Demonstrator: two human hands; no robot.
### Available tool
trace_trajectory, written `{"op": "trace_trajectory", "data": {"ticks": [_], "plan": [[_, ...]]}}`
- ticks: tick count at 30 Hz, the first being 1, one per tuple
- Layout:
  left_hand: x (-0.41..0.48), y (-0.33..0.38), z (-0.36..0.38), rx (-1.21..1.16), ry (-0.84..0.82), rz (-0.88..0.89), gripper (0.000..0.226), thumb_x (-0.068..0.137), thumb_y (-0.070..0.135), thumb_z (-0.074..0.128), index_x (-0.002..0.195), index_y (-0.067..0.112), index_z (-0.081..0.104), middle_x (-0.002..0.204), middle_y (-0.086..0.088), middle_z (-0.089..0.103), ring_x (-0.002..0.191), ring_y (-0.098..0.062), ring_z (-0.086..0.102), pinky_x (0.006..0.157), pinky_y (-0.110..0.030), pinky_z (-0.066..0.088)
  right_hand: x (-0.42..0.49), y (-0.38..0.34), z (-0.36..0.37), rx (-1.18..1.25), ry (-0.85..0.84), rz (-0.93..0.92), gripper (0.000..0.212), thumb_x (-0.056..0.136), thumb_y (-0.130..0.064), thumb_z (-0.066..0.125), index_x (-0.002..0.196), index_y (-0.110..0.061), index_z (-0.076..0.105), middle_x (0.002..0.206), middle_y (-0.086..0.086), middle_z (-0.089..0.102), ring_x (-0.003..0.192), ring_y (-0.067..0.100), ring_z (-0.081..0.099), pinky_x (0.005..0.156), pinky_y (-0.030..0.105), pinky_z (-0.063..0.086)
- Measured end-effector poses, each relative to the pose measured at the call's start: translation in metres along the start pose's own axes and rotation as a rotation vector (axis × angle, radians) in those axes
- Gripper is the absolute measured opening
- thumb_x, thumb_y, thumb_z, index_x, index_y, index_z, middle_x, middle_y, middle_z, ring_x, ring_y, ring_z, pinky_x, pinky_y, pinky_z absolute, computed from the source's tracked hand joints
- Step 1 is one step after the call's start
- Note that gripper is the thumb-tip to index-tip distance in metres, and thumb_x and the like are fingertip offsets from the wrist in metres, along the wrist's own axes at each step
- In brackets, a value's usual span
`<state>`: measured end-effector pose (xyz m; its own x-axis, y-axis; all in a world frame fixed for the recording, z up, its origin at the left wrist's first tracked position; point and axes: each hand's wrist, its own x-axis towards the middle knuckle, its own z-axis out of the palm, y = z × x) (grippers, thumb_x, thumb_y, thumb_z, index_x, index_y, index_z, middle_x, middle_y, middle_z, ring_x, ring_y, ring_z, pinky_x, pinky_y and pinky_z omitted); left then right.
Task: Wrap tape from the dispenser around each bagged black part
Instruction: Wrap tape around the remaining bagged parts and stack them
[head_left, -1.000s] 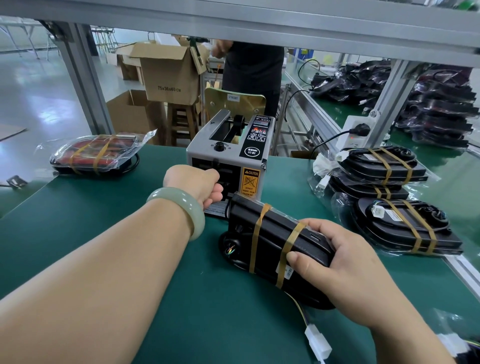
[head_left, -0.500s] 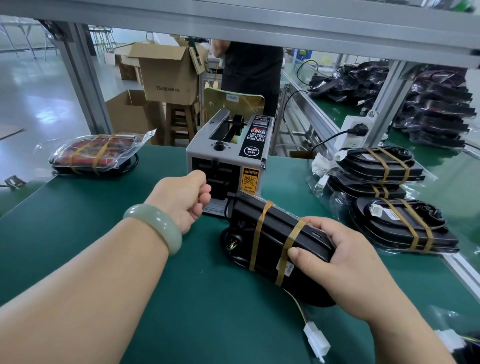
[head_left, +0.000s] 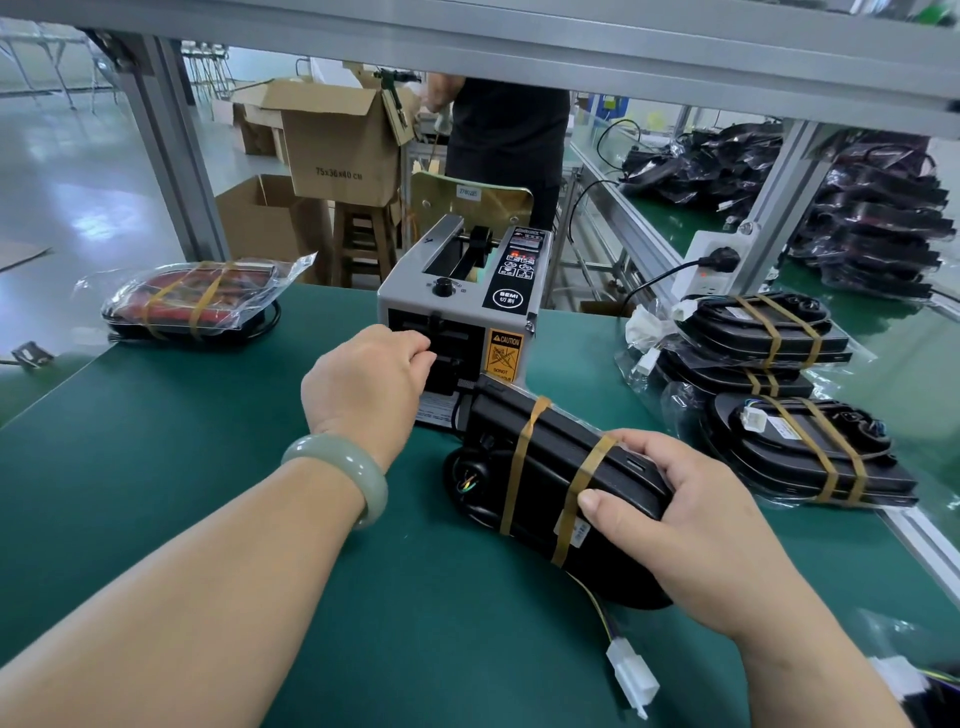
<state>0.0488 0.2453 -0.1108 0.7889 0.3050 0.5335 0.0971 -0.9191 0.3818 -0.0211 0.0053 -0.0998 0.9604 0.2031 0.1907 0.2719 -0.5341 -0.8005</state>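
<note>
Black part (head_left: 540, 467) with tan tape bands (head_left: 519, 457), green mat (head_left: 156, 493)

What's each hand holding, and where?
Right hand grips the black part at its near end. Left hand is curled at the dispenser outlet; whether it pinches anything cannot be told.

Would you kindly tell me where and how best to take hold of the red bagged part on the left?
Probably take the red part at its middle, between the two tape bands, coming from above with fingers across its short width. It lies flat on the mat, so getting underneath looks awkward, and the loose bag corner at its right end would likely slip.
</note>
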Motion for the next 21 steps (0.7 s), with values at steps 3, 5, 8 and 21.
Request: {"op": "trace_trajectory", "data": {"ticks": [3, 5, 8, 21], "plan": [[0.001, -0.002, 0.003, 0.083, 0.048, 0.135, 0.023, 0.096, 0.032, 0.051, 0.090, 0.023, 0.071, 0.083, 0.000, 0.062, 0.074, -0.023, 0.051, 0.058, -0.028, 0.029, 0.000, 0.001, 0.000, 0.005, -0.001, 0.002, 0.039, 0.061, -0.042, 0.067, 0.098, -0.052, 0.058, 0.088, -0.023, 0.069, 0.079, 0.002, 0.065, 0.071, 0.024, 0.050], [0.002, -0.005, 0.004, 0.073, 0.130, 0.247, 0.017, 0.092, 0.023, 0.060, 0.082, 0.018, 0.073, 0.074, -0.004, 0.063, 0.070, -0.028, 0.058, 0.055, -0.028, 0.030, 0.000, 0.001, 0.000, 0.004, -0.006, 0.010, 0.035, 0.061, -0.042, 0.067, 0.095, -0.048, 0.061, 0.087, -0.023, 0.069, 0.079, 0.002, 0.064, 0.069, 0.022, 0.049], [0.005, -0.009, 0.002, 0.125, 0.181, 0.406, 0.013, 0.078, 0.006, 0.075, 0.066, 0.010, 0.071, 0.058, -0.009, 0.057, 0.051, -0.030, 0.055, 0.047, -0.025, 0.033, 0.000, 0.002, -0.001, -0.006, -0.011, 0.014, 0.030, 0.062, -0.043, 0.067, 0.092, -0.041, 0.064, 0.086, -0.023, 0.069, 0.078, 0.001, 0.064, 0.067, 0.020, 0.047], [0.016, -0.008, -0.005, 0.342, 0.234, 0.702, 0.028, 0.056, -0.003, 0.074, 0.050, 0.012, 0.052, 0.049, -0.005, 0.043, 0.043, -0.024, 0.042, 0.042, -0.023, 0.023, -0.001, 0.002, 0.000, -0.030, -0.012, 0.010, 0.029, 0.063, -0.042, 0.067, 0.091, -0.041, 0.063, 0.082, -0.022, 0.070, 0.075, 0.002, 0.064, 0.063, 0.013, 0.048]]}}
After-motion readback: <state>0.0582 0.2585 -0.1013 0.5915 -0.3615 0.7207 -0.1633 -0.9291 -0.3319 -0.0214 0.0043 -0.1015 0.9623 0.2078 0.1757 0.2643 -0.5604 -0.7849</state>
